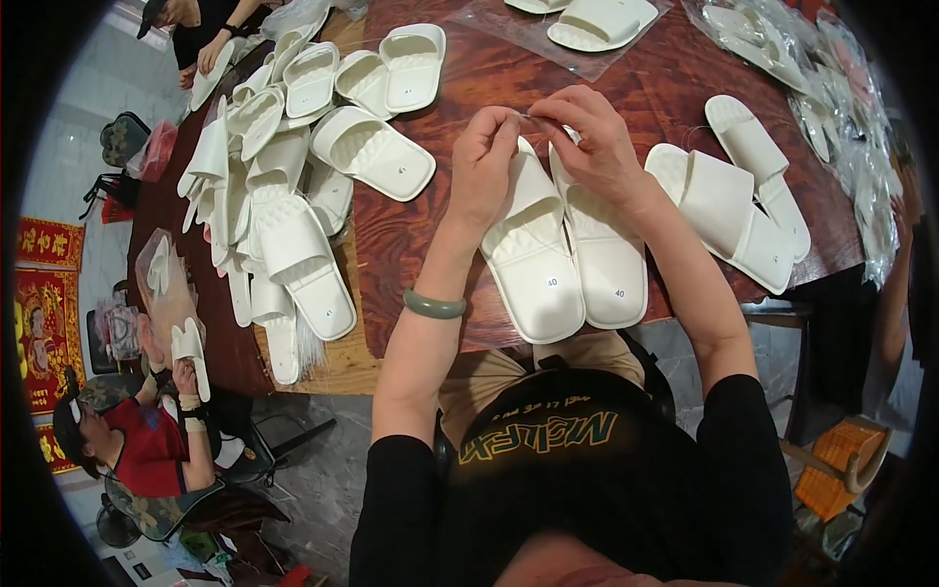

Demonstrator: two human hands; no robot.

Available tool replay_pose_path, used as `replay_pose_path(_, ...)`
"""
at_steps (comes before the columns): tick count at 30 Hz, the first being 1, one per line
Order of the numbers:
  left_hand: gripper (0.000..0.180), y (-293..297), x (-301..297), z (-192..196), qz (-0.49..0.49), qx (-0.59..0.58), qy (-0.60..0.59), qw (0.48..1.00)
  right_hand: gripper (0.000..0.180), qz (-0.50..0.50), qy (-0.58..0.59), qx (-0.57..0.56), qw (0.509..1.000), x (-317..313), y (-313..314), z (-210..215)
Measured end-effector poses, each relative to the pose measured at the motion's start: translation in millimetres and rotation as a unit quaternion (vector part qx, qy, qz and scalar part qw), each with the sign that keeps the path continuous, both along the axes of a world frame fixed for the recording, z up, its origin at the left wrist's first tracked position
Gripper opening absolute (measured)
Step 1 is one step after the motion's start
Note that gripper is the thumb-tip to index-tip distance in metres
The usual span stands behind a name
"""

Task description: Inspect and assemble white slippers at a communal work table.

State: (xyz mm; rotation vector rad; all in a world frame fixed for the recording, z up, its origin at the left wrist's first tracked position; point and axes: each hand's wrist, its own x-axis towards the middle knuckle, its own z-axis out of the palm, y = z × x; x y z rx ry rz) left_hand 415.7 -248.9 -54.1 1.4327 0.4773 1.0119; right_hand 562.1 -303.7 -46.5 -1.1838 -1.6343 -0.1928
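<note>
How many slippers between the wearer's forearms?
2: left slipper and right slipper, side by side on the table, the right one's far end partly behind the right hand. No more seem hidden.

A short dark-blue number is showing on the heel of each slipper in the white pair (533, 252) nearest the person. Tiny dark marks are also sitting on heels in the slipper pile (298, 256) at left and on the white slippers (721, 196) at right, too small to read surely. Large yellow-outlined lettering, with a smaller line above, is crossing the black shirt (587, 509). Gold characters are standing on the red wall hangings (49, 244).
</note>
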Motion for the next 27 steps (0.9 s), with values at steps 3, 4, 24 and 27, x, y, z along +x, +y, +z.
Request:
replay_pose_path(3, 0.014, 6.7, -2.9, -4.9, 0.007, 0.044, 0.037, 0.998, 0.015, 0.003, 0.009, -0.003, 1.0, -1.7, 1.6, 0.1)
replay_pose_path(4, 0.014, 6.7, -2.6, -4.7, 0.008, 0.044, 0.035, 0.998, 0.015, 0.006, 0.016, -0.005, 1.0, -0.9, 1.9, -0.3)
replay_pose_path(24, 0.018, 4.7, -2.5, -3.6, 0.046, 0.088, 0.082, 0.992, 0.019, -0.01, -0.019, -0.021, 1.0, 1.1, 0.4, 1.6)
replay_pose_path(27, 0.017, 2.6, -2.5, -1.8, 0.071, 0.109, 0.068, 0.989, 0.02, -0.005, -0.024, -0.018, 1.0, -1.4, 1.0, 3.8)
